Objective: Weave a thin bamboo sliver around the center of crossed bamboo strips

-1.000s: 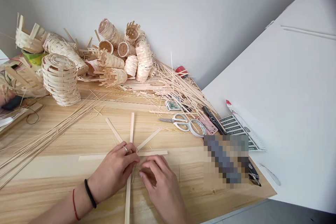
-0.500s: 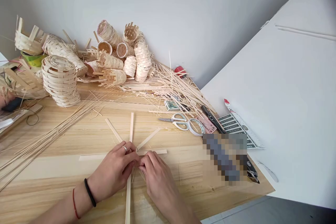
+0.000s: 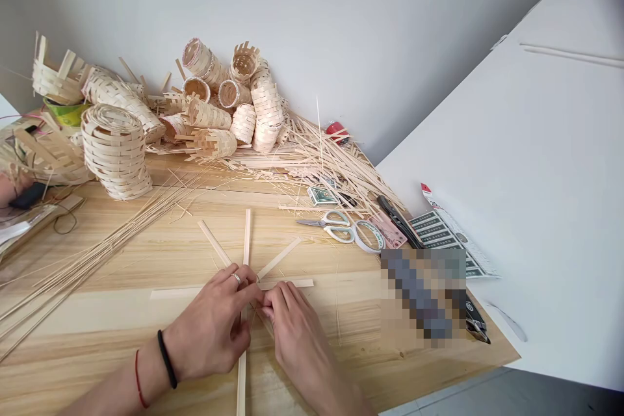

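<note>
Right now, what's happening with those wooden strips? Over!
Left hand over centre of crossed wooden strips. Right hand close alongside, grip unclear. Scissors lie beyond, clear of both hands.

white-handled scissors (image 3: 324, 223) just beside a printed white ring (image 3: 380, 236)

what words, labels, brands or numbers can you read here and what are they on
"20", on the packet, by its red tip; its other print is too small to read.
Tape roll: print too small.
Green box: print too small.
Pink card: marks unreadable.
Black cutter: pale round mark, unreadable.
</note>
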### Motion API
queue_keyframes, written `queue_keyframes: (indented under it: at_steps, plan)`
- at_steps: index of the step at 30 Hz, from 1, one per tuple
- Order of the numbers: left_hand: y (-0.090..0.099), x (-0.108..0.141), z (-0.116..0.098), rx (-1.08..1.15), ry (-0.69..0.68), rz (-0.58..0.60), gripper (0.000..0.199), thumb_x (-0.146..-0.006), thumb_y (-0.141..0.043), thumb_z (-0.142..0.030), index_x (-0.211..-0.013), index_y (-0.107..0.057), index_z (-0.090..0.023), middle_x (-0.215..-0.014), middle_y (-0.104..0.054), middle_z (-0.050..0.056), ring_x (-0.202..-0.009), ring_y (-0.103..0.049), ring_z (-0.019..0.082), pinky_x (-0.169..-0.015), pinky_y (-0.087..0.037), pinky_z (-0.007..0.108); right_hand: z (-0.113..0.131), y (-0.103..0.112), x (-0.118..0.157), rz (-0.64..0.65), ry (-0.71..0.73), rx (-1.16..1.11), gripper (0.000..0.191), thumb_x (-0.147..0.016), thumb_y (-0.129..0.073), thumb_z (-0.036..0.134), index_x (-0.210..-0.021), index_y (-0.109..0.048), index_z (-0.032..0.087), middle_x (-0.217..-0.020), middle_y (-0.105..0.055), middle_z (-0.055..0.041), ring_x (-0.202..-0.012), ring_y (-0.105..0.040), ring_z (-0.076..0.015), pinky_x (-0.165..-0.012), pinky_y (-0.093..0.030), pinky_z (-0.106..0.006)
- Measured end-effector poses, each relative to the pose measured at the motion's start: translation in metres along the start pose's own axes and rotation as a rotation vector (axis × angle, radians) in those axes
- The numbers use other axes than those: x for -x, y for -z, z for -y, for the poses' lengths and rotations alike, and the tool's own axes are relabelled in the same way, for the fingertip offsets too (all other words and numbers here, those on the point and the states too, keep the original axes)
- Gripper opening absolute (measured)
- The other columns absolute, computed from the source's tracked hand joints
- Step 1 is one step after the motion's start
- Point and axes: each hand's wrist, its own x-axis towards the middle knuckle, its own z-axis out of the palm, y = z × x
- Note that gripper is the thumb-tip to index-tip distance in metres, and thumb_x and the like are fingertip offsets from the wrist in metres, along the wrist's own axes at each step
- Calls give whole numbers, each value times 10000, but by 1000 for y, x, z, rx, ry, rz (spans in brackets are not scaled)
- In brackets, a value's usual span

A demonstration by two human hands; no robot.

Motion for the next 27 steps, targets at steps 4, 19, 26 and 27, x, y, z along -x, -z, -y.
queue_keyframes:
  at_steps: [4, 19, 26, 27]
  plan:
    - [-1, 2, 0, -16, -10, 7, 473, -674, -590, 23, -1072, -604, -233, -1151, -582, 67, -1097, -551, 275, -1075, -439, 514, -1, 3, -2, 4, -4, -52, 251, -929, -457, -29, -900, -474, 220, -889, -609, -50, -830, -589, -253, -725, -469, -380]
    - [-7, -3, -2, -236, -30, 4, 201, -883, -560, -46, -973, -621, -214, -1047, -637, 53, -925, -575, 242, -838, -474, 415, -7, 6, -5, -55, 2, -176, 222, -952, -450, 20, -889, -448, 234, -839, -629, -30, -768, -622, -223, -658, -463, -330]
    - [-11, -2, 0, -393, -108, -28, 137, -925, -582, -83, -934, -598, -219, -944, -666, 13, -838, -573, 214, -737, -414, 378, -13, 2, -5, -38, -10, -224, 242, -946, -474, 26, -838, -461, 242, -783, -652, -15, -716, -658, -212, -609, -465, -299]
    - [-12, -1, 0, -400, -112, -37, 135, -920, -590, -83, -922, -591, -219, -932, -667, 8, -827, -571, 210, -726, -405, 376, -13, 3, -5, -33, -13, -240, 243, -947, -475, 25, -838, -469, 242, -778, -655, -10, -713, -663, -209, -608, -468, -295]
